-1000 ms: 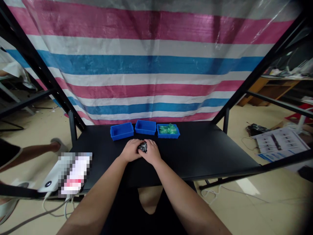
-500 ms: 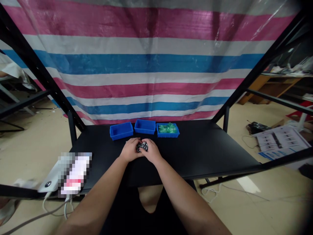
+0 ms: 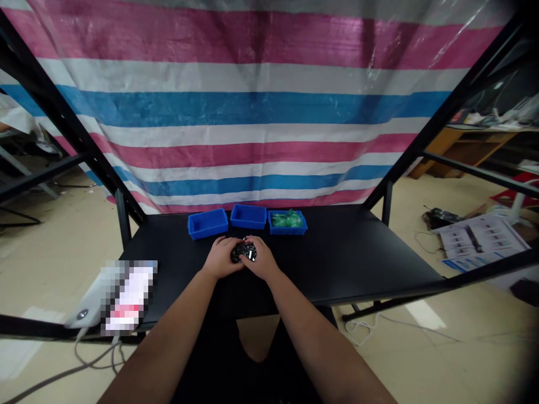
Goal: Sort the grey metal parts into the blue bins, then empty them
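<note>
Between my two hands, low over the black table, is a cluster of small black and silver parts (image 3: pixel 244 251). My left hand (image 3: pixel 221 258) curves round its left side, and my right hand (image 3: pixel 261 258) closes round its right side. The parts are too small to make out singly. Just beyond my hands stand three blue bins: a left one (image 3: pixel 208 229) and a middle one (image 3: pixel 249 222), neither showing contents, and a right one (image 3: pixel 288 230) holding green, shiny packets (image 3: pixel 287 219).
The black table (image 3: pixel 337 264) has a metal frame round it. A white device with cables (image 3: pixel 88 308) and a pixelated screen (image 3: pixel 128 300) lie at its left edge. A striped sheet (image 3: pixel 261 134) hangs behind the bins.
My hands have moved slightly apart, and more of the dark cluster shows between them. The whole view has shifted a little.
</note>
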`<action>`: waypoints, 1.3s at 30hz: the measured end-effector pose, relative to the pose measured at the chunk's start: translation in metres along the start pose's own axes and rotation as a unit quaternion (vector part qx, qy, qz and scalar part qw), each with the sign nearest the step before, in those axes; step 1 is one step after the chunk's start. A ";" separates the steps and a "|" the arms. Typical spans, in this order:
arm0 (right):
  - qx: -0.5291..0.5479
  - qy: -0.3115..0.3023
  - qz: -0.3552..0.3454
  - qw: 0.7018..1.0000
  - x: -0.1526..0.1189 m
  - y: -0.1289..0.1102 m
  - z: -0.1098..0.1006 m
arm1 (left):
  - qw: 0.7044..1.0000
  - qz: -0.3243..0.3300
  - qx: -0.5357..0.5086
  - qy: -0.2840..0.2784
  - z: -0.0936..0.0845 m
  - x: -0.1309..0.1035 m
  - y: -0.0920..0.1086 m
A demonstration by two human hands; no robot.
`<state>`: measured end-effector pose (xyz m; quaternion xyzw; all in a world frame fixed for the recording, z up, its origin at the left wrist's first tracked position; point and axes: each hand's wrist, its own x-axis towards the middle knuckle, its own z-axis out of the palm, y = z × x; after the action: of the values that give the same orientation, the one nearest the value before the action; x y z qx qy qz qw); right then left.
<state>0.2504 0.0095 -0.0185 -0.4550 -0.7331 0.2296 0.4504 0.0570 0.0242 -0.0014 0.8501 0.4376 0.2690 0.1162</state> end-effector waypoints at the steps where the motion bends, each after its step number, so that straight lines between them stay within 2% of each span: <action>1: -0.012 0.006 0.002 1.000 -0.002 0.000 -0.002 | 1.000 -0.005 0.015 0.011 -0.002 -0.003 0.000; 6: -0.139 -0.001 0.048 0.989 -0.018 -0.001 -0.011 | 0.997 -0.028 0.052 0.042 -0.009 -0.019 -0.011; 9: -0.199 -0.029 0.062 0.978 -0.023 -0.001 -0.009 | 0.997 -0.058 0.052 0.024 -0.003 -0.023 -0.020; 12: -0.226 -0.051 0.064 0.971 -0.021 -0.002 -0.002 | 0.998 -0.045 0.039 0.011 0.006 -0.020 -0.024; 19: -0.217 -0.117 0.019 0.969 -0.015 -0.005 0.002 | 0.999 0.011 0.027 -0.012 0.019 -0.010 -0.016; 28: -0.210 -0.147 0.020 0.966 -0.009 -0.007 0.006 | 0.998 -0.013 0.043 -0.050 0.018 -0.006 0.002; 32: -0.191 -0.140 0.015 0.971 -0.011 -0.006 0.004 | 0.999 -0.012 0.031 -0.035 0.016 -0.009 0.003; 35: -0.171 -0.119 0.012 0.978 -0.014 -0.004 0.000 | 1.000 -0.020 -0.003 0.006 0.013 -0.012 0.001; 39: -0.162 -0.080 0.036 0.983 -0.016 -0.004 -0.004 | 0.995 -0.071 -0.055 0.047 0.010 -0.006 -0.007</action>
<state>0.2546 -0.0070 -0.0210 -0.5283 -0.7774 0.1597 0.3018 0.0549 0.0237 -0.0153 0.7955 0.4867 0.3231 0.1606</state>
